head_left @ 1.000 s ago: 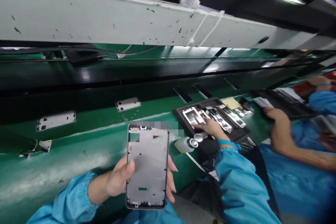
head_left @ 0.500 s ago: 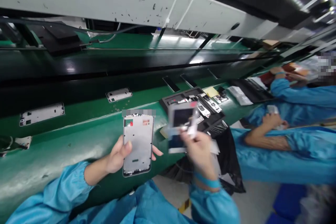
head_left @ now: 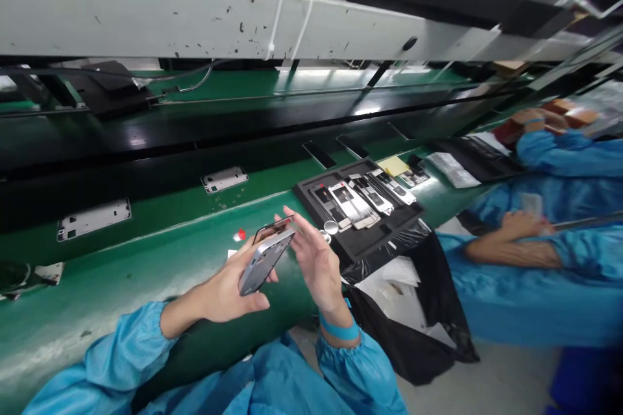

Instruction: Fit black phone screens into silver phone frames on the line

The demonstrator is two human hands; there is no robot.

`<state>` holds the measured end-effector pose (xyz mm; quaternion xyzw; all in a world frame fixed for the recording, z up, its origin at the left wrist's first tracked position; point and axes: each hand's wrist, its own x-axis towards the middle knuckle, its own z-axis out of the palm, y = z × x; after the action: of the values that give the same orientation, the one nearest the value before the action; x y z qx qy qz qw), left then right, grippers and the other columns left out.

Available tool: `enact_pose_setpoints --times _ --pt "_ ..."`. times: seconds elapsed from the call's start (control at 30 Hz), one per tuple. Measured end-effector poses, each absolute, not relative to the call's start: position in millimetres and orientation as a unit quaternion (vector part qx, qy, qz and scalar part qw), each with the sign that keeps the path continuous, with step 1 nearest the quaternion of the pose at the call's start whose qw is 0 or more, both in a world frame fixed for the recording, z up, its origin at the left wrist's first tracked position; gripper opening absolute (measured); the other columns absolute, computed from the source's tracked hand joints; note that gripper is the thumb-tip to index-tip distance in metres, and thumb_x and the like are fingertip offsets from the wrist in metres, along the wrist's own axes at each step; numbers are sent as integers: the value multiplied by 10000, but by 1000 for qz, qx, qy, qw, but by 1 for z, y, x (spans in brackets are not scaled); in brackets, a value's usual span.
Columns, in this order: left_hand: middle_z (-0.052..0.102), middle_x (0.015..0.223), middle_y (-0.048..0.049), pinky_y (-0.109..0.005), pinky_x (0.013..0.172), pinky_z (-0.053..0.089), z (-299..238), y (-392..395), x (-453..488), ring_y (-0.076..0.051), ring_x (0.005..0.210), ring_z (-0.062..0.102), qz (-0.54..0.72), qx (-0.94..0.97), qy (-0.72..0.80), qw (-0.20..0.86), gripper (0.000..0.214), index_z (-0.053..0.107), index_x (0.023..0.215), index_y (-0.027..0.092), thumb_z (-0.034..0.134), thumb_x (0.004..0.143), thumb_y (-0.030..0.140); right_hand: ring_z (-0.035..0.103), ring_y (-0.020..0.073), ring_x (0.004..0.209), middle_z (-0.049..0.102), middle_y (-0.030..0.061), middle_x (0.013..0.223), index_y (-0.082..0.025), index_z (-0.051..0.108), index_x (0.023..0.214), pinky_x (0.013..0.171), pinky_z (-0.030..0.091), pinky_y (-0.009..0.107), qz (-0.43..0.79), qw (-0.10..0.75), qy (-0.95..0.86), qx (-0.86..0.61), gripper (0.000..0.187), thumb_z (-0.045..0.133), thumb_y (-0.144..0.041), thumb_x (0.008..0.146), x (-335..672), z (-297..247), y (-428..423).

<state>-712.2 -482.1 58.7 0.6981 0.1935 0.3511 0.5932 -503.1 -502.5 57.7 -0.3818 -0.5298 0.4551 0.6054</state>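
Observation:
My left hand point(head_left: 228, 288) grips a silver phone frame point(head_left: 260, 262), tilted nearly edge-on above the green bench point(head_left: 146, 259). A dark glass screen panel point(head_left: 272, 229) lies along the frame's upper edge. My right hand point(head_left: 316, 259) presses against that panel from the right, fingers stretched upward and close together. Just to the right sits a black tray point(head_left: 360, 237) holding several phone parts.
Two more silver frames point(head_left: 94, 219) point(head_left: 224, 179) lie on the dark conveyor belt behind. A black bag point(head_left: 413, 331) hangs below the tray. A person in blue sleeves point(head_left: 516, 249) works at the right. A small red scrap point(head_left: 239, 234) lies on the bench.
The frame has turned from facing me to nearly edge-on. My right hand brought the screen panel from mid-air over onto the frame.

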Motion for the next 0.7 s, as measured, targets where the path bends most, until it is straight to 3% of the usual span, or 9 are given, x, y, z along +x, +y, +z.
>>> enact_pose_setpoints --times 0.07,0.13,0.23,0.33,0.43,0.6,0.7 --pt "655 1419 -231 -561 1098 564 59 -480 -716 -396 1265 667 329 735 209 555 1135 351 1725 210 749 852 816 576 339 1528 604 80 1647 -338 723 1454 1306 440 571 459 621 -525 -357 589 499 -727 1073 -505 62 -503" --pt "418 1689 -266 -607 1169 521 60 -478 -721 -459 1500 511 302 771 219 515 1238 180 1788 257 802 845 762 593 331 1514 638 70 1616 -331 768 1401 1311 445 565 470 628 -522 -334 577 488 -720 1080 -506 65 -501" --pt "118 1821 -256 -641 1221 481 66 -476 -729 -492 1657 277 270 820 230 449 1275 69 1799 298 841 860 683 610 323 1501 669 60 1582 -323 789 1379 1284 488 563 496 615 -526 -316 612 435 -731 1091 -505 73 -497" --pt "120 1817 -259 -656 1252 453 75 -474 -735 -487 1648 317 254 852 238 391 1245 54 1798 297 808 888 689 612 298 1500 694 47 1554 -324 813 1336 1243 539 519 503 598 -543 -306 559 453 -688 1109 -501 84 -493" --pt "150 1805 -285 -634 1203 521 79 -474 -737 -495 1577 447 233 863 255 370 1225 80 1798 252 782 901 700 658 287 1445 742 58 1483 -328 837 1270 1197 576 505 487 579 -572 -317 414 570 -597 1102 -496 96 -491" --pt "165 1803 -297 -670 1131 563 73 -476 -737 -534 1440 589 229 866 262 358 1119 241 1762 193 759 910 704 774 299 1201 838 64 1209 -311 864 1006 1110 607 535 437 557 -600 -372 140 835 -444 972 -491 111 -481" --pt "184 1806 -288 -683 1147 543 67 -477 -735 -552 1449 573 246 864 255 359 1028 361 1707 176 779 908 670 792 292 1101 841 52 1075 -289 828 878 1039 628 515 420 553 -604 -393 130 909 -387 903 -495 114 -474"
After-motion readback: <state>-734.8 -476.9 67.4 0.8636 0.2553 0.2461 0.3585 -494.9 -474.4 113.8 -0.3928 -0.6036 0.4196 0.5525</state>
